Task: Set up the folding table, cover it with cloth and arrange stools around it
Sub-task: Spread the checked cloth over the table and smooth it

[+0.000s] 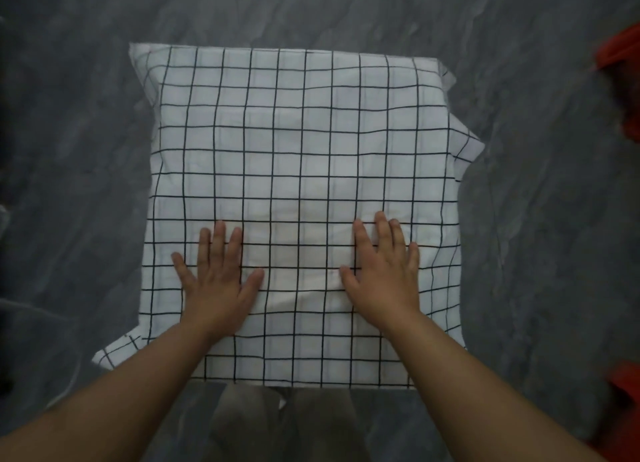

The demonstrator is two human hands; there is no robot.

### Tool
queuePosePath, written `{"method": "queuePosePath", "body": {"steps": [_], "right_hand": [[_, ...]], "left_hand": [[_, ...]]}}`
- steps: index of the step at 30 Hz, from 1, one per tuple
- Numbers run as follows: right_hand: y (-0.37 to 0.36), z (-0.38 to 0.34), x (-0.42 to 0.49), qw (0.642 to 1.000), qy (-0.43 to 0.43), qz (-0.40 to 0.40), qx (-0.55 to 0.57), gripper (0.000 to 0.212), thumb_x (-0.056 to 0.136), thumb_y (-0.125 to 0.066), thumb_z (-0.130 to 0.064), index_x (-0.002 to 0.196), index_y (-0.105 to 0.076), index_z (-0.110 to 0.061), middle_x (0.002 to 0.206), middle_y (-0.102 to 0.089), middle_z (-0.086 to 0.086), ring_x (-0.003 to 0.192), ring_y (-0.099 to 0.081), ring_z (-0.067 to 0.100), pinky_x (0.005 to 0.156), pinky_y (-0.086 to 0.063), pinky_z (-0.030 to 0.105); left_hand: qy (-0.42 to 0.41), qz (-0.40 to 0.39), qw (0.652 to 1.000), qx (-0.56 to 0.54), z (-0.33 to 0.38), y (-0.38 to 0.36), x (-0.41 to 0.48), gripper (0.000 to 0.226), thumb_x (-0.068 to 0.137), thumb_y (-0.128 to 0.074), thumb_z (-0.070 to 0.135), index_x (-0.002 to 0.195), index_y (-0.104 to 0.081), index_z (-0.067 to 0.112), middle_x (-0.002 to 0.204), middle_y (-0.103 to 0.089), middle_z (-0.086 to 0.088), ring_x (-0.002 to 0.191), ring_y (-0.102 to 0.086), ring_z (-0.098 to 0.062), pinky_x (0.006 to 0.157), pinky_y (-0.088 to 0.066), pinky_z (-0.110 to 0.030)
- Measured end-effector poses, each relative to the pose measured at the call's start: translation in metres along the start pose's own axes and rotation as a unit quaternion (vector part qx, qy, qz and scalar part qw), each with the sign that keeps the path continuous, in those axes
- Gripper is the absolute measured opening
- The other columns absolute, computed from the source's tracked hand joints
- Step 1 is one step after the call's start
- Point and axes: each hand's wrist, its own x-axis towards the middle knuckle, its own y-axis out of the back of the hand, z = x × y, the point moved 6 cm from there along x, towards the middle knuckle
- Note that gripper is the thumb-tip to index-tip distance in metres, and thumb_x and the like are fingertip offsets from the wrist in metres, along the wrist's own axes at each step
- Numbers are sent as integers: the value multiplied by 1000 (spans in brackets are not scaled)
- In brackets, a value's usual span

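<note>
A white cloth (298, 143) with a black grid pattern lies spread over the folding table, which is fully hidden beneath it. Its corners hang over the edges at the far left, the right and the near left. My left hand (218, 281) lies flat on the cloth near the front, fingers straight and spread. My right hand (382, 274) presses flat on the cloth beside it, fingers straight. A small wrinkle sits between the two hands.
Grey marbled floor (536, 219) surrounds the table on all sides. Red-orange objects, possibly stools, show at the right edge, one at the upper right (623, 80) and one at the lower right (623, 392). My legs stand at the table's near edge.
</note>
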Motion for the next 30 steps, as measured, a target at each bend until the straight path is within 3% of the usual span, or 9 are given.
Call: {"method": "queuePosePath", "body": {"steps": [3, 6, 9, 12, 17, 22, 24, 27, 30], "right_hand": [[10, -1, 4, 1000, -3, -8, -1, 82, 93, -54, -50, 158, -6, -36, 167, 10, 1, 154, 11, 26, 123, -5, 57], [18, -2, 7, 1000, -11, -6, 6, 79, 90, -62, -43, 155, -17, -35, 166, -1, 3, 153, 2, 29, 121, -12, 58], [24, -5, 10, 1000, -10, -5, -2, 66, 89, -59, -35, 148, -30, -33, 161, -12, 4, 147, -11, 30, 115, -23, 57], [44, -1, 21, 998, -1, 53, 22, 48, 91, -54, -35, 138, -46, -27, 147, -36, 3, 132, -32, 28, 105, -31, 45], [94, 26, 60, 971, -5, 230, 64, 57, 97, -51, -36, 151, -35, -22, 160, -29, 6, 145, -25, 28, 114, -27, 49], [97, 56, 118, 983, -11, 136, 120, 66, 104, -33, -45, 161, -9, -24, 170, 1, -1, 155, -1, 21, 124, -10, 51], [94, 64, 127, 983, -21, 135, 122, 60, 105, -33, -45, 159, -21, -21, 169, -8, -3, 153, -9, 20, 120, -18, 52], [112, 70, 125, 957, -25, 255, 138, 42, 102, -40, -39, 138, -48, -19, 153, -40, 1, 137, -34, 25, 109, -36, 55], [127, 92, 137, 928, -136, 287, 195, 50, 98, -48, -43, 140, -45, -16, 148, -43, 6, 133, -39, 29, 109, -36, 53]], "left_hand": [[19, -73, 997, 24, -1, 3, 3, 81, 98, -13, 71, 152, 33, 32, 151, 51, 10, 140, 47, -14, 116, 19, -64], [42, -94, 992, 67, 8, 15, 2, 86, 98, -21, 69, 157, 25, 26, 159, 43, 2, 148, 36, -22, 120, 8, -65], [60, -6, 993, 99, 34, 42, 6, 89, 92, -46, 64, 159, -7, 19, 169, 7, -8, 156, 9, -27, 120, -1, -66], [-26, 130, 991, 31, 92, 67, 23, 82, 91, -52, 60, 155, -24, 17, 169, -7, -9, 157, 2, -25, 123, 1, -61], [-150, 180, 972, 6, 202, 60, 79, 72, 102, -29, 58, 162, -11, 22, 171, 3, -3, 157, 9, -21, 122, 0, -63], [-131, 133, 982, 41, 218, 19, 117, 75, 102, -12, 64, 162, 4, 22, 170, 12, -1, 155, 16, -20, 120, 3, -64], [-134, 139, 979, 62, 217, 12, 117, 75, 101, -11, 63, 162, 2, 21, 170, 10, -2, 156, 14, -21, 120, 1, -65], [-131, 145, 978, 75, 219, 12, 116, 76, 102, -15, 62, 163, 0, 19, 170, 8, -4, 156, 14, -22, 120, 1, -65], [-133, 141, 979, 67, 219, 13, 117, 76, 101, -17, 62, 163, -1, 19, 170, 10, -4, 156, 15, -22, 120, 0, -66]]}}
